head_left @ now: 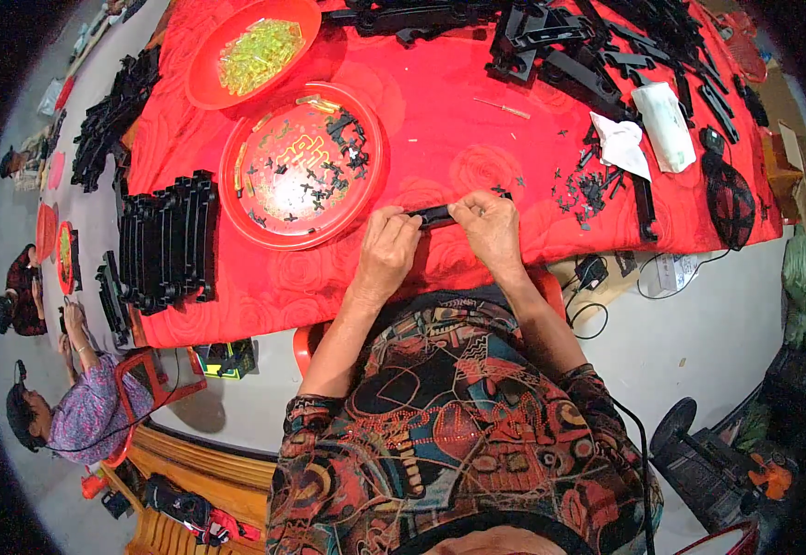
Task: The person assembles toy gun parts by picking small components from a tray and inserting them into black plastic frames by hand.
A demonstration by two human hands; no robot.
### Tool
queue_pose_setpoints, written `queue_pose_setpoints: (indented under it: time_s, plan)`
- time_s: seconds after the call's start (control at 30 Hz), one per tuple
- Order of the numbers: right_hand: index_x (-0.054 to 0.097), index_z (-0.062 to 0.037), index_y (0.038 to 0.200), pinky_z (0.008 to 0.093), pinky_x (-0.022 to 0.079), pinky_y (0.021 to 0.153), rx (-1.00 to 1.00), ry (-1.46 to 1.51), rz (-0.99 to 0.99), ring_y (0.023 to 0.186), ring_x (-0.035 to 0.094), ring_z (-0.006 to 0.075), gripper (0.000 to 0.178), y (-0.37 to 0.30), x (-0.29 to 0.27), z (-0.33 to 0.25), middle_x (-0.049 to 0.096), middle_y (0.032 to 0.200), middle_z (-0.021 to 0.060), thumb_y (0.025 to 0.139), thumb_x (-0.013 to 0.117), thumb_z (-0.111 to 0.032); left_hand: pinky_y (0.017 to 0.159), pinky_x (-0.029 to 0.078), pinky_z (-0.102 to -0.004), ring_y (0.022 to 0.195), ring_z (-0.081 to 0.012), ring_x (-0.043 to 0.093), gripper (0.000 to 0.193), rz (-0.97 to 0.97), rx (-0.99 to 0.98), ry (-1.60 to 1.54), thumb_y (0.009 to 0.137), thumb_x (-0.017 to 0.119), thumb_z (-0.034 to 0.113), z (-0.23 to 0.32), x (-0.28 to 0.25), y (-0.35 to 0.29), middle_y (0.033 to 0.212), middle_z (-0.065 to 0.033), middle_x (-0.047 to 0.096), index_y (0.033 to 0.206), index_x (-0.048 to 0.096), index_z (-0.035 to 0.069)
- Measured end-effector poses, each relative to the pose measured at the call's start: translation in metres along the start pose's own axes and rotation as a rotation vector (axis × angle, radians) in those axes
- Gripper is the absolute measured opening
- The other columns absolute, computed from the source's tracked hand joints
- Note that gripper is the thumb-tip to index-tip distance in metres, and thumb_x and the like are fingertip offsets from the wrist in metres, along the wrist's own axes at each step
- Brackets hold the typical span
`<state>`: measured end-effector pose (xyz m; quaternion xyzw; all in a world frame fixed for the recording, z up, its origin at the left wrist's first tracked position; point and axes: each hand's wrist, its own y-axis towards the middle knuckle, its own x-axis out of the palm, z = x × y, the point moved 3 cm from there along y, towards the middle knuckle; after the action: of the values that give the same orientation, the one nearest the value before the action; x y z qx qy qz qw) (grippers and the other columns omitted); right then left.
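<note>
Between my two hands, just above the near part of the red-covered table [310, 305], is a long black plastic part [434, 216]. My left hand [390, 245] has its fingers closed round the left end. At the other end, my right hand [486, 227] pinches the part with thumb and fingertips; whether a smaller piece is also in that pinch is hidden. To the left of my hands stands a round red tray [236, 213] with small black cross-shaped pieces [315, 190] and a few yellowish clear pieces inside. More small black pieces [588, 190] lie scattered to the right.
A red bowl [201, 79] of yellow-green clear pieces stands beyond the tray. Black parts are stacked at the left [170, 242] and heaped at the far right [551, 55]. A white roll [664, 125] and a small black fan [729, 194] sit on the right. Other people [98, 398] sit at far left.
</note>
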<state>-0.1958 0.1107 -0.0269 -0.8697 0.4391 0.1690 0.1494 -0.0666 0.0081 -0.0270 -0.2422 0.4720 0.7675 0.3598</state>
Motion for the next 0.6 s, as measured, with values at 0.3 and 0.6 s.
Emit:
queue_pose_setpoints:
  time_s: [0.3, 0.6]
  plan:
    - [0.06, -0.0002, 0.068, 0.028, 0.031, 0.043, -0.034, -0.083, 0.048, 0.046, 0.036, 0.0058, 0.016, -0.002, 0.003, -0.002, 0.04, 0.047, 0.0002, 0.075, 0.066, -0.013, 0.081, 0.045, -0.0389, 0.092, -0.0312, 0.052, 0.024, 0.011, 0.039, 0.011, 0.066, 0.066, -0.002, -0.001, -0.008, -0.001, 0.09, -0.0127, 0.054, 0.089, 0.058, -0.003]
    - [0.054, -0.0015, 0.066, 0.0377, 0.038, 0.047, -0.108, -0.257, 0.109, 0.046, 0.049, 0.0234, 0.023, -0.005, 0.008, -0.005, 0.047, 0.051, 0.0098, 0.075, 0.065, -0.019, 0.076, 0.042, -0.0392, 0.089, -0.0289, 0.052, 0.02, 0.017, 0.0, 0.094, 0.07, 0.065, 0.003, -0.004, -0.013, -0.008, 0.096, -0.0126, 0.053, 0.087, 0.057, 0.0]
